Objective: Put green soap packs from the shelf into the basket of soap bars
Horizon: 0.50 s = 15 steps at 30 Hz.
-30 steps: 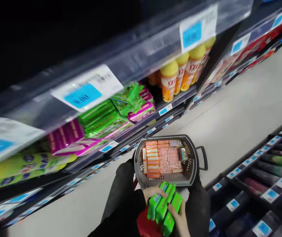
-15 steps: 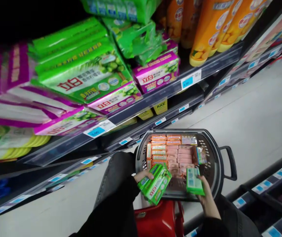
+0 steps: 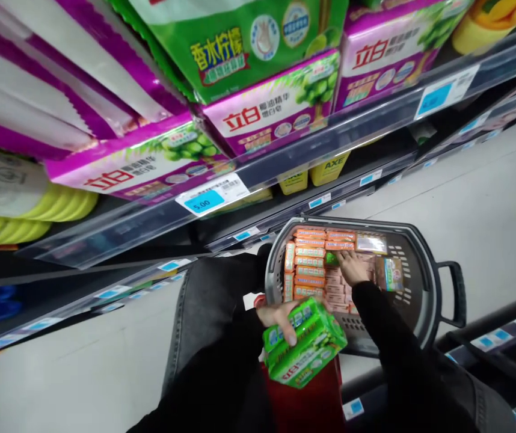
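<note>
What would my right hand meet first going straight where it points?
Past the green pack it seems to touch, your right hand would probably meet the orange packs in the basket; depth is unclear.

- One grey perforated plastic basket (image 3: 415,304)
- Two bare hands (image 3: 280,317)
- At least three glossy green packs (image 3: 310,358)
- Three red-lettered purple-and-white rectangular packs (image 3: 276,108)
- Two yellow AXE-labelled containers (image 3: 329,171)

The left arm (image 3: 222,367) angles forward in a dark sleeve, the left hand (image 3: 277,315) curled at the near left corner of the basket (image 3: 433,270), thumb bent. The right arm (image 3: 388,337) crosses the near edge, forearm slanting left; the right hand (image 3: 352,266) is inside, back upward, fingers reaching toward the far edge. The left thigh (image 3: 204,313) lies beyond the left edge.
</note>
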### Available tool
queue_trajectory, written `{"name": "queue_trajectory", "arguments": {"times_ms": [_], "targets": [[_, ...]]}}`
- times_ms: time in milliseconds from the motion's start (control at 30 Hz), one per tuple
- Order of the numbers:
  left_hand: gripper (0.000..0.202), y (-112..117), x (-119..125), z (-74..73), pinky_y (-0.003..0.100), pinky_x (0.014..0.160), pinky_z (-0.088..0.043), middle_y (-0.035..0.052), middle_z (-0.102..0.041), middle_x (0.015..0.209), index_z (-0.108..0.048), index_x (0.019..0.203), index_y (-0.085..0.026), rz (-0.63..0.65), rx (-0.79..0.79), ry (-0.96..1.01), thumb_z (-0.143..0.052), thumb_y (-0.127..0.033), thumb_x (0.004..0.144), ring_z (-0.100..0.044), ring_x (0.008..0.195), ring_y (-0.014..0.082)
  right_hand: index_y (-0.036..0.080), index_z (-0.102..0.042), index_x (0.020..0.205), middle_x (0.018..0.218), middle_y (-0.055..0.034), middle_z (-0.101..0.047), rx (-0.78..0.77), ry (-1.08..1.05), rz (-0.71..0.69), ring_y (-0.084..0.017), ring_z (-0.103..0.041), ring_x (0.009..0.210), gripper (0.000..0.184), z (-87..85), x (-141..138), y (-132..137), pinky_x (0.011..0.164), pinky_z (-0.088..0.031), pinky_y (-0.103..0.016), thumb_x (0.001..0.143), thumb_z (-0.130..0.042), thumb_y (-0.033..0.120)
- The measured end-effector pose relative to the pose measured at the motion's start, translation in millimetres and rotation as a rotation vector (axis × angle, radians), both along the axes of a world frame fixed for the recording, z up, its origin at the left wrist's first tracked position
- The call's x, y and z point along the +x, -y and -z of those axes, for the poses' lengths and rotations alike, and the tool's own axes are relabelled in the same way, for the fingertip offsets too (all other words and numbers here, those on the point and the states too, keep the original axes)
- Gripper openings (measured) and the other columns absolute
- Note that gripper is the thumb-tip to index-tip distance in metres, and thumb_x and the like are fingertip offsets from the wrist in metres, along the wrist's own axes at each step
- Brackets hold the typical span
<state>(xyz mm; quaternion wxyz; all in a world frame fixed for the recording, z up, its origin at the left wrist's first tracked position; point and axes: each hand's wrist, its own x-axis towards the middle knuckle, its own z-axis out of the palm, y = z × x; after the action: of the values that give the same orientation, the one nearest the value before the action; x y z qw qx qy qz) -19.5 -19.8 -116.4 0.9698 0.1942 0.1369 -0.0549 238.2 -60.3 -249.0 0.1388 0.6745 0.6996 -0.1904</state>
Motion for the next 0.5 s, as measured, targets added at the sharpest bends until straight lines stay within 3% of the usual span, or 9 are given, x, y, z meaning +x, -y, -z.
{"name": "queue_trajectory", "arguments": {"times_ms": [233, 400, 500], "targets": [[0.104, -0.5, -7.9, -5.6, 0.036, 0.092, -0.045, 0.0081, -0.056, 0.13, -0.042, 0.138, -0.026, -0.009, 0.015, 0.031, -0.086, -0.008, 0.045, -0.057, 0.112, 0.0282, 0.014, -0.05, 0.133, 0.131, -0.0186, -0.053, 0.042, 0.122, 0.015, -0.034, -0.046, 0.113, 0.044, 6.7, -3.4, 4.6, 0.089, -0.036, -0.046, 0.093, -0.032, 0.013], [0.103, 1.9, -6.7, -11.3, 0.037, 0.094, -0.044, 0.0086, -0.055, 0.131, -0.042, 0.138, -0.026, -0.04, -0.018, 0.035, -0.086, -0.009, 0.045, -0.057, 0.113, 0.0284, 0.012, -0.059, 0.118, 0.118, -0.0209, -0.059, 0.082, 0.163, 0.165, -0.034, -0.052, 0.104, 0.038, -3.6, -7.9, 0.3, 0.084, -0.036, -0.047, 0.094, -0.029, 0.016], [0.104, 3.0, -3.0, -14.3, 0.038, 0.097, -0.042, 0.0075, -0.057, 0.129, -0.042, 0.137, -0.025, -0.071, -0.004, 0.015, -0.086, -0.008, 0.044, -0.057, 0.114, 0.029, 0.01, -0.059, 0.113, 0.111, -0.0222, -0.063, -0.03, 0.14, 0.289, -0.034, -0.055, 0.106, 0.029, -5.6, -9.2, -17.1, 0.088, -0.036, -0.05, 0.092, -0.041, 0.019]]}}
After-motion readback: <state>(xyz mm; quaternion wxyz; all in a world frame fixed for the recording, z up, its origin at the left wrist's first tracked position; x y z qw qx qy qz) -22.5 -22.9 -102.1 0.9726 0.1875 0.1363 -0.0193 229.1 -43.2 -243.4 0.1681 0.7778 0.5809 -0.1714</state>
